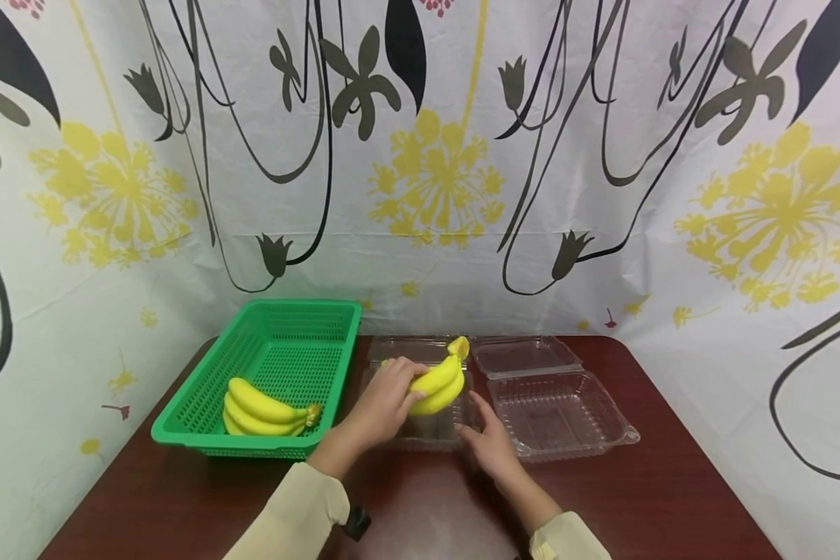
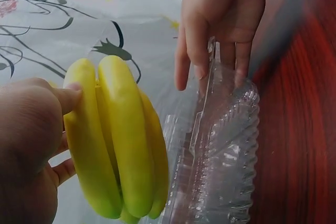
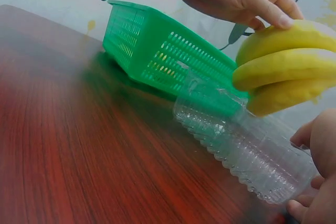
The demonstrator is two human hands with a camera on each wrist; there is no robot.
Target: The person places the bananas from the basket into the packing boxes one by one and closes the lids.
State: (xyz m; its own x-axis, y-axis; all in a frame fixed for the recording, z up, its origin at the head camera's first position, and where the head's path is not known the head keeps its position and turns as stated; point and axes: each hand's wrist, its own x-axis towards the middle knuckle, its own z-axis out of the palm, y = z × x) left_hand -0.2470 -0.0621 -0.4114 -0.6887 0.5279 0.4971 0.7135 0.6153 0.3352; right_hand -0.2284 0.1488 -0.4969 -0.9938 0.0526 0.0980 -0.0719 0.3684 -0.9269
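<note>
My left hand [image 1: 386, 395] holds a bunch of yellow bananas [image 1: 439, 387] in the air, its stem end pointing up and to the right in the head view. Greenish tips show in the left wrist view, where the thumb lies on the outer banana. Under the bunch stands a clear plastic clamshell box [image 3: 247, 156] with its lid folded back. My right hand [image 1: 493, 445] grips that box at its right side, thumb and fingers on either side of the wall. A second bunch of bananas [image 1: 262, 412] lies in the green basket [image 1: 353, 334] on the left.
Another open clear clamshell box [image 1: 560, 412] stands to the right, its lid [image 1: 525, 356] laid back toward the wall. All of it rests on a dark red wooden table [image 1: 672, 498]. A flower-patterned curtain [image 1: 420, 264] hangs behind and along both sides.
</note>
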